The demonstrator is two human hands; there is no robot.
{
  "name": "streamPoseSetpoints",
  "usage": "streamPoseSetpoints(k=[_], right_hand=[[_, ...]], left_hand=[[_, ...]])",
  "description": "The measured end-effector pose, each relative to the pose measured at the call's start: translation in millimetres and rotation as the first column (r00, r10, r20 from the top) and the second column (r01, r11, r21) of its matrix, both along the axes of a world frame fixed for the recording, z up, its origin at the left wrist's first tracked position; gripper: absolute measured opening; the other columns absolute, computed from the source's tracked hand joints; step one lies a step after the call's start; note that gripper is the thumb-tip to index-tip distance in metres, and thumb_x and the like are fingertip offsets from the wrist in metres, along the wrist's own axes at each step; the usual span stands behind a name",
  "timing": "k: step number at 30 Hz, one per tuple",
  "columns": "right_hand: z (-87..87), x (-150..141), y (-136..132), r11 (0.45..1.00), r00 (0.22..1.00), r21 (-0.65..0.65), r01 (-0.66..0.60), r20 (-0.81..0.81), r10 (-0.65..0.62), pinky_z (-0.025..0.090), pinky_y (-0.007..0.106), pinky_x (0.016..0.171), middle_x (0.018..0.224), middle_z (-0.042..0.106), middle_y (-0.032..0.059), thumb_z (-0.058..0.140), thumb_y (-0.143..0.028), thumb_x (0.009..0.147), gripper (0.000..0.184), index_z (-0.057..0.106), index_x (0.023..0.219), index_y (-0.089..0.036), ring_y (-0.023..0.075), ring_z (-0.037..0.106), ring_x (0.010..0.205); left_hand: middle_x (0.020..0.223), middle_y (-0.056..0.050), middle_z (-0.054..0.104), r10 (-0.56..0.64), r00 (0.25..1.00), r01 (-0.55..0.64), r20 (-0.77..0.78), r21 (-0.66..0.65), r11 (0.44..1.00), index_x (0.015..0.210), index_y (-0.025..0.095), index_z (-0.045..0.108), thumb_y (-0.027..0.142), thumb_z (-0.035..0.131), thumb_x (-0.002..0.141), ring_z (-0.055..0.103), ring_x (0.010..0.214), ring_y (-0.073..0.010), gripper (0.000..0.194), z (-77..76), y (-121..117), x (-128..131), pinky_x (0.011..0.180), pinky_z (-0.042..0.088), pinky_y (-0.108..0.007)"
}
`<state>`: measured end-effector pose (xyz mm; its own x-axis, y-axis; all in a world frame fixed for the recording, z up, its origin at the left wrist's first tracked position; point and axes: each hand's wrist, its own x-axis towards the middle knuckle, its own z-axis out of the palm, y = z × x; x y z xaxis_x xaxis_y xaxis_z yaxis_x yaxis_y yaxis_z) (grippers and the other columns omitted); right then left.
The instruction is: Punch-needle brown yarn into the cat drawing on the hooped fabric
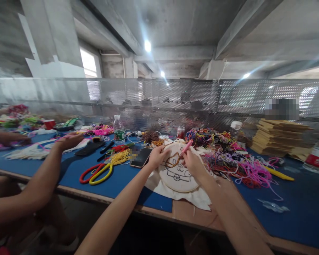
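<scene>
A round embroidery hoop (183, 188) with white cloth stretched in it lies tilted on the table's front edge. Dark outlines of a cartoon figure are drawn on the cloth, and brown yarn runs along the upper part. My left hand (158, 156) is closed on the hoop's upper left rim, thumb on top. Between the fingers of my right hand (193, 161) is a pink punch needle (187, 146), its tip low over the brown yarn. Whether the tip pierces the cloth cannot be seen. Loose white cloth (180, 198) spreads below the hoop.
Left of me lie red-and-yellow scissors (98, 173), yellow yarn (121, 156) and a phone (140, 156). Tangled yarn (236, 161) heaps on the right, near a stack of brown envelopes (280, 136). A co-worker's arm (42, 173) reaches over the table at left. Perforated metal panels (159, 95) stand behind.
</scene>
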<state>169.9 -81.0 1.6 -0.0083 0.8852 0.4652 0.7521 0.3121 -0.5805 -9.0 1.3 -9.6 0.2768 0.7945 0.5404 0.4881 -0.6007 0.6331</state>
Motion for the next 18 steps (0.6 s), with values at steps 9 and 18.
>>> streamPoseSetpoints(k=[9, 18], right_hand=[[-0.5, 1.5, 1.4, 1.0, 0.999, 0.015, 0.016, 0.046, -0.017, 0.039, 0.023, 0.052, 0.068, 0.063, 0.0039, 0.031, -0.029, 0.091, 0.025, 0.047, 0.105, -0.015, 0.0145, 0.059, 0.055], [2.6, -0.1, 0.2, 0.973, 0.972, 0.2, -0.119, 0.221, 0.074, 0.044, 0.029, 0.072, 0.089, 0.064, 0.006, 0.046, -0.026, 0.085, 0.016, 0.059, 0.089, -0.02, 0.0181, 0.06, 0.08]], left_hand=[[0.066, 0.001, 0.057, 0.013, 1.0, -0.013, -0.008, 0.002, 1.0, 0.072, 0.014, 0.062, 0.047, 0.05, 0.078, 0.047, 0.064, -0.0116, 0.036, 1.8, -3.1, 0.9, 0.06, 0.033, -0.021], [0.065, 0.001, 0.055, -0.033, 0.999, 0.033, 0.007, 0.026, 0.999, 0.07, 0.014, 0.061, 0.044, 0.049, 0.078, 0.045, 0.062, -0.0106, 0.034, 3.6, -3.3, 0.6, 0.059, 0.032, -0.02]])
